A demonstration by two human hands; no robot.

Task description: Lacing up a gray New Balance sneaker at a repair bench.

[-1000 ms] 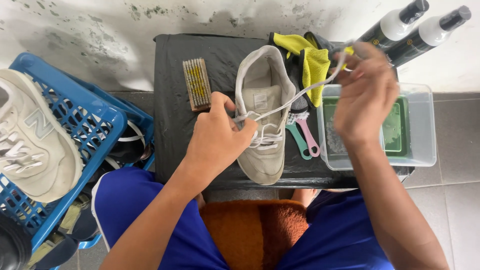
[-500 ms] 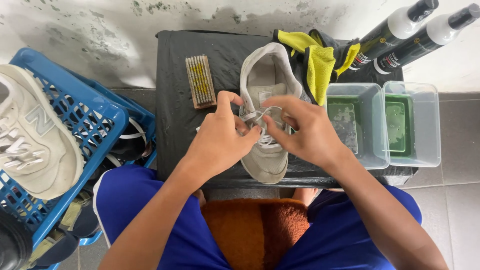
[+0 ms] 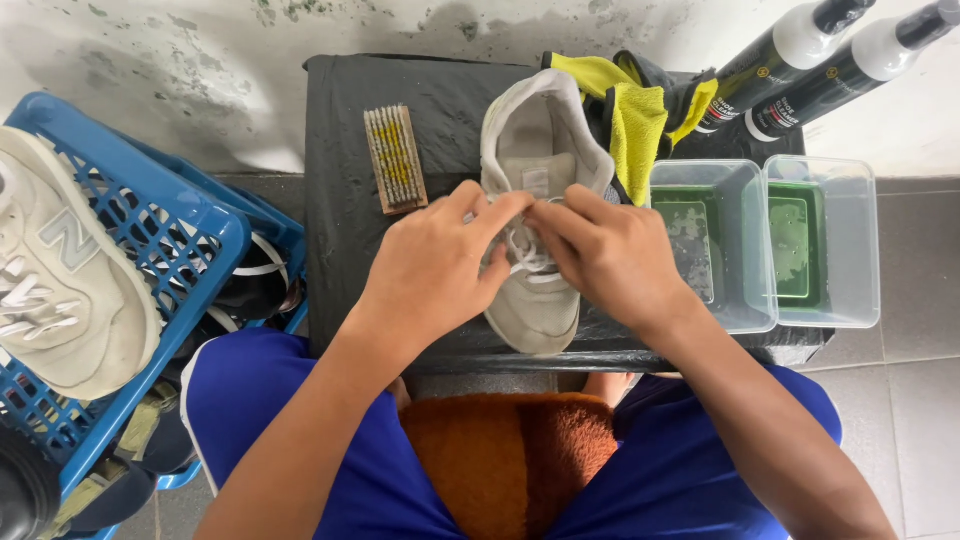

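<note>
At far left, a blue plastic crate [image 3: 190, 230] holds a pale sneaker [image 3: 60, 280]. Next comes a dark low table [image 3: 340, 150] with a wooden brush [image 3: 396, 158] lying on it. At the table's middle a grey-white shoe [image 3: 535, 150] lies toe toward the person; the left hand [image 3: 435, 265] and right hand [image 3: 615, 255] meet over it, fingers pinched on its white lace [image 3: 525, 255]. Right of the shoe are a yellow cloth [image 3: 635, 125], two clear tubs [image 3: 765, 240] and two spray bottles [image 3: 810, 60].

Two bare forearms reach forward; left hand [image 3: 435, 265] and right hand [image 3: 610, 255] meet at centre, fingertips pinched together.
</note>
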